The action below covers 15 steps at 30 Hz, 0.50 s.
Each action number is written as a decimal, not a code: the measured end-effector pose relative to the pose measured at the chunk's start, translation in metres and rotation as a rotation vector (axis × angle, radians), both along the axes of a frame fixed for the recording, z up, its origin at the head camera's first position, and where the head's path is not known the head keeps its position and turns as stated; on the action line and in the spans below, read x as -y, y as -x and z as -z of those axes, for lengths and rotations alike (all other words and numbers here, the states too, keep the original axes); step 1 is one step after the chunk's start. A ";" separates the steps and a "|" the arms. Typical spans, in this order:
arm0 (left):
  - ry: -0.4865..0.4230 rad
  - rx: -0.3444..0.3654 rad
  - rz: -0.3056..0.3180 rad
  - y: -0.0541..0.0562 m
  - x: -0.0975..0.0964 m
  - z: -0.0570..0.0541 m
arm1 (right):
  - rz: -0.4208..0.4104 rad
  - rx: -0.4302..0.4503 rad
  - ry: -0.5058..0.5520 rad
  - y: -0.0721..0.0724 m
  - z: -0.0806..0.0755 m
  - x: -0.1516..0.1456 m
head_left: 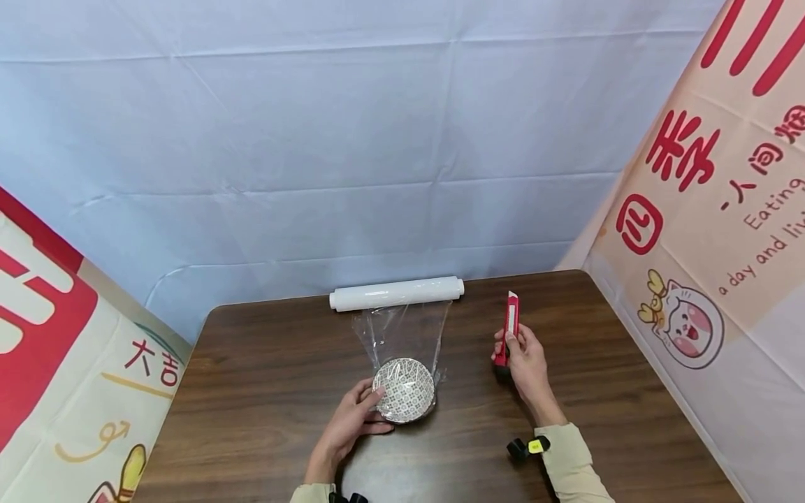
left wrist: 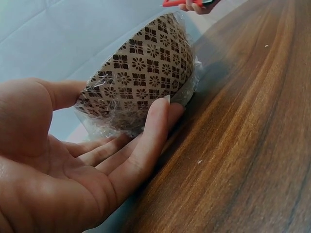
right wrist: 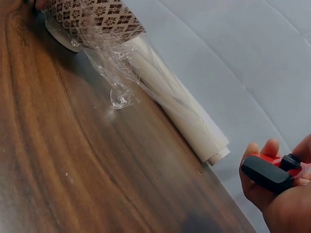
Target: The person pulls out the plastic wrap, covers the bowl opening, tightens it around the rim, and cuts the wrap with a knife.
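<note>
A patterned bowl (head_left: 404,391) with clear plastic wrap over its top and sides is near the table's front middle. My left hand (head_left: 349,422) grips it from the left, thumb at the rim and fingers against the lower side (left wrist: 131,87). From the bowl, a sheet of clear plastic wrap (head_left: 405,332) stretches back to a white roll of wrap (head_left: 397,293). My right hand (head_left: 525,362) holds a red utility knife (head_left: 511,321) over the table's right part, its tip pointing away from me. In the right wrist view the knife's black end (right wrist: 266,174) faces the camera.
The brown wooden table (head_left: 270,391) meets a pale cloth backdrop (head_left: 302,140) just behind the roll. Printed cloths hang on the left (head_left: 38,335) and right (head_left: 729,230). Crumpled loose wrap (right wrist: 119,94) trails from the bowl's side.
</note>
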<state>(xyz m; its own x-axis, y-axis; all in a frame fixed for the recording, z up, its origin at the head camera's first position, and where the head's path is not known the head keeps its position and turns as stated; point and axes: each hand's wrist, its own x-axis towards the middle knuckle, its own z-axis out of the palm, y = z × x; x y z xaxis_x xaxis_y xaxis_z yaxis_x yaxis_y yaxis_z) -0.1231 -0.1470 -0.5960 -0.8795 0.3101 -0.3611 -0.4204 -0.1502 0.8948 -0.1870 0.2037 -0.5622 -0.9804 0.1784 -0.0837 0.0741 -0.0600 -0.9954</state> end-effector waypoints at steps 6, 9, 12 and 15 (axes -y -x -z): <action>-0.010 -0.005 0.005 0.000 0.000 0.003 | 0.002 0.064 -0.030 -0.005 0.004 -0.005; -0.014 -0.012 0.004 0.000 0.000 0.002 | -0.010 0.084 -0.069 -0.009 0.006 -0.008; -0.017 -0.013 0.001 0.000 0.000 0.002 | -0.022 0.105 -0.124 -0.012 0.008 -0.010; -0.015 -0.012 0.000 -0.001 0.001 0.002 | -0.037 0.147 -0.161 -0.017 0.012 -0.012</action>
